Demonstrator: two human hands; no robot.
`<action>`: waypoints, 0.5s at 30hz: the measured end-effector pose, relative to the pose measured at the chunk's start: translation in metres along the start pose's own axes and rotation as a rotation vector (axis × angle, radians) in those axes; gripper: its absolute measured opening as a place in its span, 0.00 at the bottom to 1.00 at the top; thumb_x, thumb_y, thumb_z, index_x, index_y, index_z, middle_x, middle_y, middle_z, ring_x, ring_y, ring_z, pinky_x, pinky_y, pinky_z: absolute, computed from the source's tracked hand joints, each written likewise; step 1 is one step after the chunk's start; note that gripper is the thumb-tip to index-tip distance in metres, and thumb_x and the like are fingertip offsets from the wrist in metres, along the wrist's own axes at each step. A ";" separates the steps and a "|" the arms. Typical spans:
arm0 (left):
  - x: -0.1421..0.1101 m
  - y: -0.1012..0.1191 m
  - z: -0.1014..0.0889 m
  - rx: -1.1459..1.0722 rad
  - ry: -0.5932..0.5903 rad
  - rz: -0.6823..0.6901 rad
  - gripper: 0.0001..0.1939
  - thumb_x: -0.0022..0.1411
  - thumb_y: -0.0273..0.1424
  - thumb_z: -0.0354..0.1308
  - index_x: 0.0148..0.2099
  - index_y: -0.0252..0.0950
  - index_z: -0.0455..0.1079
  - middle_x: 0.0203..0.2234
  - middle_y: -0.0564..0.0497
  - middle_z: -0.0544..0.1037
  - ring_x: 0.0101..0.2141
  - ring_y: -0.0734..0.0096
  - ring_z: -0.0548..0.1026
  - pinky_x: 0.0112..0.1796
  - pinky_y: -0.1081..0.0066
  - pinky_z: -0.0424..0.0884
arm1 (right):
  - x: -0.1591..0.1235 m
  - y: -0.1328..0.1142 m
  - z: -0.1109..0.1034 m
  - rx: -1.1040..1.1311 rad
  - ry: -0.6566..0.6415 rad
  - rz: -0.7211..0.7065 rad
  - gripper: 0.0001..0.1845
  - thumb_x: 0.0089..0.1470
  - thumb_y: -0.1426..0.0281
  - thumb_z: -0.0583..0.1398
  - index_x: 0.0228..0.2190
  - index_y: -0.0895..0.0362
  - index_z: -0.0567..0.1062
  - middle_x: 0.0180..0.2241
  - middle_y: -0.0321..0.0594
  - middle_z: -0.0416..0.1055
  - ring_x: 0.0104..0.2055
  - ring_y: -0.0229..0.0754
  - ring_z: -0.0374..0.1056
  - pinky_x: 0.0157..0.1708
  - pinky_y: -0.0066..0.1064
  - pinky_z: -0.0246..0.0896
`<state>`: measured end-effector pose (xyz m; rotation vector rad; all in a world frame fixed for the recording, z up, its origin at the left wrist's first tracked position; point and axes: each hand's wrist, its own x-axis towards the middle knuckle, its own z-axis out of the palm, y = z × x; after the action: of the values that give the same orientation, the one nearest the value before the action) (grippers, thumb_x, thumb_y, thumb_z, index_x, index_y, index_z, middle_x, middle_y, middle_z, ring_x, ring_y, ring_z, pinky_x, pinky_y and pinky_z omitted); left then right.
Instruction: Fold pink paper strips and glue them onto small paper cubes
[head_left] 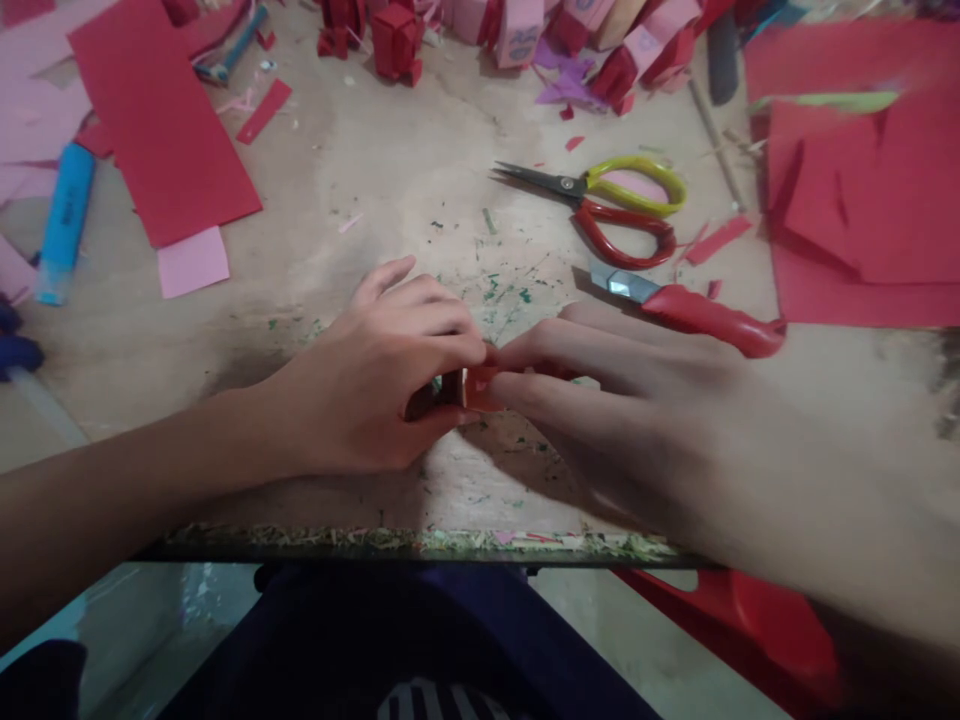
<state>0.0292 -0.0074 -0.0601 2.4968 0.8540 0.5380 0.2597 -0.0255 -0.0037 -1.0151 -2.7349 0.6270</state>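
My left hand (397,365) and my right hand (622,385) meet low over the table near its front edge. Between their fingertips is a small red folded paper piece (484,388), mostly hidden by the fingers. My left thumb and index finger pinch its left side, with the other left fingers stretched beyond. On its right side, my right fingers are closed. Just past my right hand lies a red-handled utility knife (697,312) with its blade pointing left. Scissors (600,200) with one yellow and one red handle rest behind it.
Red paper sheets (885,200) lie at the right, and a red strip (165,130) at the left. A blue glue tube or marker (66,220) is beside it. Several folded red and pink paper figures (521,35) line the back. A red chair (780,620) stands below.
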 end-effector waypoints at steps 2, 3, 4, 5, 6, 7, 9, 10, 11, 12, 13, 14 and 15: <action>-0.001 -0.003 0.003 0.001 0.039 0.030 0.06 0.69 0.36 0.55 0.39 0.44 0.72 0.40 0.55 0.79 0.47 0.62 0.75 0.67 0.40 0.57 | 0.000 0.002 0.001 -0.071 -0.003 -0.043 0.13 0.70 0.66 0.56 0.38 0.56 0.79 0.40 0.45 0.76 0.38 0.43 0.72 0.32 0.32 0.62; -0.002 -0.005 0.004 0.005 0.045 0.036 0.05 0.68 0.36 0.55 0.40 0.44 0.72 0.40 0.55 0.79 0.47 0.62 0.75 0.67 0.40 0.57 | 0.000 0.002 0.002 -0.101 0.006 -0.063 0.13 0.70 0.66 0.56 0.38 0.57 0.78 0.41 0.46 0.76 0.38 0.43 0.71 0.32 0.32 0.62; -0.002 -0.005 0.004 0.012 0.039 0.037 0.05 0.68 0.36 0.55 0.40 0.45 0.71 0.40 0.55 0.79 0.48 0.61 0.75 0.68 0.40 0.57 | 0.000 0.003 0.003 -0.126 0.021 -0.080 0.13 0.70 0.66 0.56 0.38 0.57 0.78 0.42 0.46 0.75 0.38 0.43 0.71 0.32 0.32 0.62; -0.002 -0.006 0.004 0.018 0.032 0.035 0.05 0.68 0.36 0.55 0.40 0.45 0.71 0.41 0.55 0.79 0.48 0.61 0.75 0.68 0.40 0.57 | -0.001 0.003 0.004 -0.147 0.033 -0.089 0.13 0.70 0.66 0.56 0.38 0.57 0.78 0.42 0.46 0.74 0.38 0.43 0.71 0.32 0.32 0.63; -0.002 -0.006 0.003 0.023 0.025 0.031 0.05 0.68 0.36 0.55 0.40 0.45 0.71 0.41 0.55 0.78 0.48 0.61 0.75 0.68 0.40 0.57 | -0.001 0.003 0.006 -0.165 0.043 -0.093 0.13 0.70 0.66 0.56 0.37 0.57 0.77 0.41 0.46 0.74 0.38 0.43 0.71 0.33 0.32 0.63; -0.002 -0.006 0.003 0.028 0.016 0.027 0.05 0.68 0.36 0.55 0.40 0.46 0.71 0.42 0.54 0.78 0.48 0.61 0.75 0.68 0.40 0.57 | 0.000 0.003 0.006 -0.182 0.054 -0.097 0.13 0.70 0.66 0.56 0.36 0.57 0.77 0.41 0.45 0.74 0.38 0.43 0.70 0.33 0.32 0.63; -0.002 -0.005 0.002 0.034 0.005 0.025 0.05 0.68 0.36 0.54 0.41 0.45 0.71 0.43 0.54 0.78 0.49 0.61 0.75 0.68 0.40 0.58 | 0.000 0.002 0.008 -0.209 0.052 -0.091 0.14 0.70 0.65 0.55 0.35 0.57 0.76 0.40 0.45 0.73 0.37 0.44 0.70 0.33 0.33 0.63; -0.002 -0.005 0.001 0.037 0.002 0.027 0.05 0.68 0.36 0.54 0.42 0.45 0.71 0.43 0.54 0.78 0.50 0.61 0.75 0.67 0.39 0.58 | 0.000 0.001 0.008 -0.218 0.045 -0.089 0.15 0.71 0.64 0.55 0.35 0.57 0.76 0.40 0.46 0.73 0.37 0.44 0.70 0.32 0.33 0.62; -0.002 -0.005 0.001 0.039 -0.001 0.030 0.06 0.68 0.36 0.54 0.42 0.45 0.71 0.43 0.54 0.78 0.50 0.61 0.75 0.67 0.39 0.58 | 0.001 0.001 0.007 -0.222 0.038 -0.088 0.15 0.71 0.64 0.54 0.35 0.57 0.76 0.40 0.46 0.73 0.37 0.44 0.70 0.32 0.34 0.62; -0.002 -0.005 0.001 0.043 -0.001 0.033 0.06 0.68 0.36 0.54 0.42 0.45 0.71 0.43 0.55 0.78 0.50 0.61 0.75 0.67 0.39 0.59 | 0.002 0.000 0.007 -0.222 0.029 -0.086 0.15 0.71 0.65 0.54 0.36 0.57 0.76 0.40 0.46 0.73 0.37 0.44 0.70 0.31 0.34 0.61; -0.002 -0.005 0.002 0.047 0.001 0.035 0.06 0.69 0.37 0.53 0.42 0.45 0.71 0.43 0.55 0.78 0.50 0.61 0.75 0.67 0.39 0.59 | 0.002 0.000 0.006 -0.218 0.015 -0.083 0.15 0.71 0.65 0.53 0.36 0.57 0.76 0.40 0.46 0.73 0.36 0.44 0.70 0.31 0.33 0.61; -0.003 -0.006 0.002 0.052 0.002 0.036 0.07 0.69 0.37 0.53 0.43 0.44 0.71 0.43 0.55 0.78 0.50 0.61 0.75 0.66 0.40 0.59 | 0.003 -0.001 0.006 -0.210 0.001 -0.079 0.15 0.71 0.65 0.53 0.36 0.57 0.76 0.40 0.47 0.73 0.36 0.44 0.70 0.30 0.33 0.60; -0.003 -0.006 0.003 0.055 0.007 0.039 0.07 0.69 0.37 0.53 0.43 0.44 0.72 0.43 0.54 0.78 0.50 0.61 0.75 0.66 0.40 0.60 | 0.003 -0.001 0.005 -0.201 -0.009 -0.077 0.14 0.71 0.66 0.54 0.36 0.57 0.76 0.40 0.47 0.74 0.36 0.44 0.70 0.29 0.33 0.60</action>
<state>0.0255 -0.0056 -0.0663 2.5676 0.8357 0.5438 0.2554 -0.0259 -0.0079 -0.9417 -2.8746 0.3518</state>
